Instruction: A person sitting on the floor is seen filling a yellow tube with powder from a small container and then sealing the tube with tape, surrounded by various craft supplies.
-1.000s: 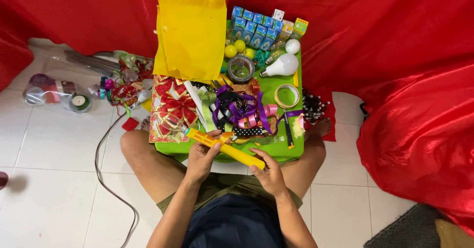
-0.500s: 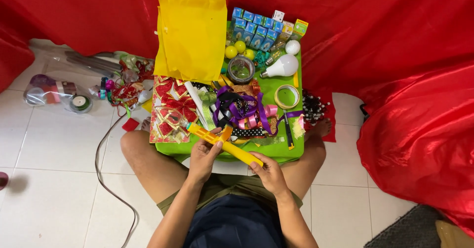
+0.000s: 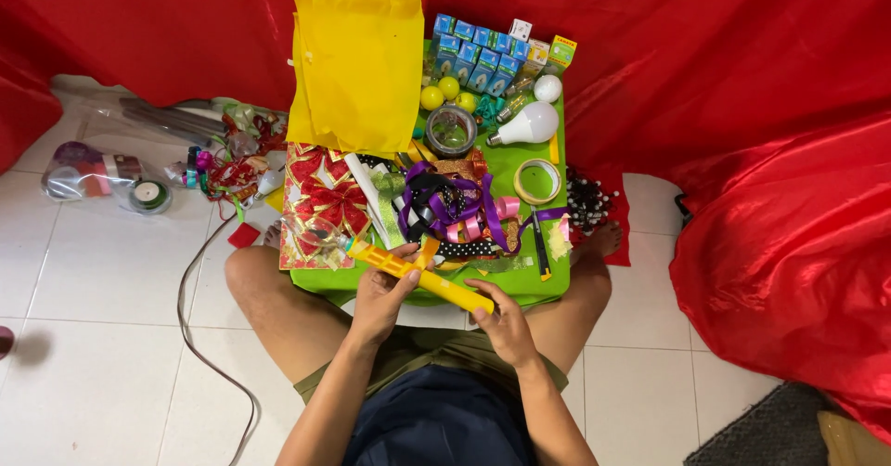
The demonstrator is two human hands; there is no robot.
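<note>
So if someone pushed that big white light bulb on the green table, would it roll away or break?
The white light bulb lies on its side with a round head, so it would probably roll, likely in a curve because its neck is narrower. It looks light for its size. It may crack if it dropped off the green table onto the tiled floor.

Ribbon pile (image 3: 452,208) hides the green table (image 3: 520,280) (small items unreadable).

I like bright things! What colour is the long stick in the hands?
The long stick is yellow with orange bands, clearest in the head view.
</note>
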